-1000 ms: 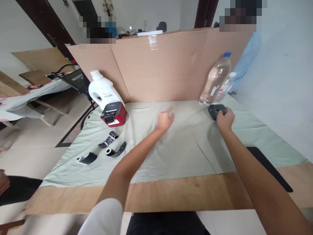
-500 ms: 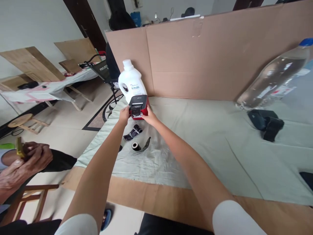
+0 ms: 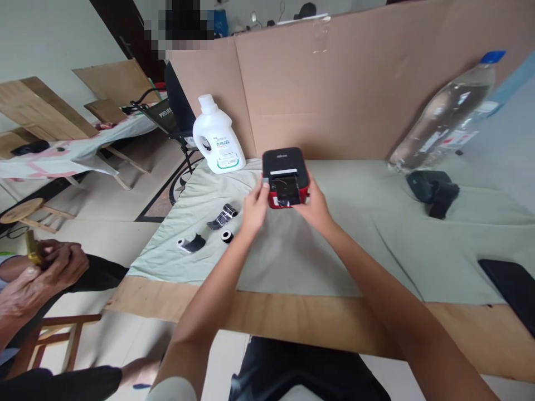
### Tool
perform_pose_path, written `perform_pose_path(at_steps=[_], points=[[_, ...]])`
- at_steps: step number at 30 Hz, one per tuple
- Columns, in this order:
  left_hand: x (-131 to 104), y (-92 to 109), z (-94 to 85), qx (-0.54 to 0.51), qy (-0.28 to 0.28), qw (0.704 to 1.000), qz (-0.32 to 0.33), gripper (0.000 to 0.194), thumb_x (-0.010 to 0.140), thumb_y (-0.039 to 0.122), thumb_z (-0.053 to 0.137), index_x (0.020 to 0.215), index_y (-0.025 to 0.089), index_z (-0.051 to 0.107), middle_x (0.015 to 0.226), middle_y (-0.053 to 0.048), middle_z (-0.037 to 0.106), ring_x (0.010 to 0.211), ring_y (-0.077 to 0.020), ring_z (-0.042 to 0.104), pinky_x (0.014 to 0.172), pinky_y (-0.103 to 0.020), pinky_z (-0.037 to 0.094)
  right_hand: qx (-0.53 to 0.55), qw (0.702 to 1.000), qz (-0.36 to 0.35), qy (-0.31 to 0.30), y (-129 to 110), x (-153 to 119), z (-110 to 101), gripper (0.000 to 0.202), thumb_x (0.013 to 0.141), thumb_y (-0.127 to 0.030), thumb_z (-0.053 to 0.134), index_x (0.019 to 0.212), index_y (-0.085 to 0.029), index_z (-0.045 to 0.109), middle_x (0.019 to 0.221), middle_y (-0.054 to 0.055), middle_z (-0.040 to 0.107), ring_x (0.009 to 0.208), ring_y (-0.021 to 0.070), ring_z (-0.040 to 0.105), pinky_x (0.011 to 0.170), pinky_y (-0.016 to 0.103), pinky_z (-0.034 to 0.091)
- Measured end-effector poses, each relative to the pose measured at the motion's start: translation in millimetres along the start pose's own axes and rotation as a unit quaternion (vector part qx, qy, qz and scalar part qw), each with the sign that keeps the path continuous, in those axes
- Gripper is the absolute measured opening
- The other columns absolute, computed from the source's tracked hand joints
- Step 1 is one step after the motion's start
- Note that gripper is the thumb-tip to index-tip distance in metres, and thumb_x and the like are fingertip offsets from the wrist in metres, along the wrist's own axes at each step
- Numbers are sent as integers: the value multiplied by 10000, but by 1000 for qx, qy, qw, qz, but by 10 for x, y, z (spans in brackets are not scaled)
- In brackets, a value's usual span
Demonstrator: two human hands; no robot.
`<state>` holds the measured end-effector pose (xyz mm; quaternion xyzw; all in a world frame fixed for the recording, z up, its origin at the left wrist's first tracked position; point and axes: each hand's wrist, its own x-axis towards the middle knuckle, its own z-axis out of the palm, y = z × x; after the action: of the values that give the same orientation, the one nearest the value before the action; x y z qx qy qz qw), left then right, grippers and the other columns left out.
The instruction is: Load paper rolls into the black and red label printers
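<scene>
A red-and-black label printer [image 3: 284, 161] is gripped between my two hands over the middle of the cloth. My left hand [image 3: 254, 207] closes on its left side and my right hand [image 3: 315, 206] on its right side. A strip of dark label material [image 3: 286, 190] lies across the printer's front. Left of my left forearm lie a partly unrolled black label roll [image 3: 223, 216], a second roll with a curled tail [image 3: 192, 243], and a small black roll [image 3: 227, 236] beside the forearm.
A white detergent jug [image 3: 218, 136] stands against the cardboard panel [image 3: 313, 100]. To the right are a large clear bottle [image 3: 449, 111], a black strapped object [image 3: 434, 192] and a dark flat device [image 3: 510, 287]. Another person's hands [image 3: 54, 273] hold a phone at far left.
The printer has moved right and nearer, away from the jug, with both hands still on it. More of the label rolls now shows to the left of my left arm.
</scene>
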<state>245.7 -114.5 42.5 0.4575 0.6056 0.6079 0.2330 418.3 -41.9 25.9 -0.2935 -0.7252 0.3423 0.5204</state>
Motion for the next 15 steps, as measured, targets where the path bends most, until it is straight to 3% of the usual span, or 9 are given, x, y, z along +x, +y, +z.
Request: perform_pose_path(at_steps=[3,6,9,15], points=[[-486,122,387,17,-50,998,16,522,1058,486,530,1502,232,635,1554,-26,612,1507,-268,526,1290,-403,385,-63,997,26,19,-133,-474,-578,883,744,-337,852,1552,-262,502,1397,119,682,1201,322,687,1028,480,583],[-787,149,624,27,-94,995,17,511,1066,458,512,1502,221,634,1538,-40,626,1484,-266,554,1292,-394,384,-98,993,58,38,-134,-839,-888,866,744,-345,850,1538,-255,514,1386,124,686,1182,321,690,1021,493,584],[-918,103,740,35,-111,993,13,514,1066,451,512,1516,226,618,1526,-41,636,1448,-255,591,1275,-392,409,-95,992,74,47,-54,-1016,-978,863,731,-352,853,1521,-237,525,1371,131,696,1189,328,689,1037,514,575],[-957,-108,796,51,-106,993,14,578,1059,486,519,1553,193,578,1303,-79,782,1323,-281,681,1247,-447,444,-51,993,100,45,55,-1097,-929,888,729,-336,838,1543,-237,498,1403,147,683,1215,336,695,1046,519,576]])
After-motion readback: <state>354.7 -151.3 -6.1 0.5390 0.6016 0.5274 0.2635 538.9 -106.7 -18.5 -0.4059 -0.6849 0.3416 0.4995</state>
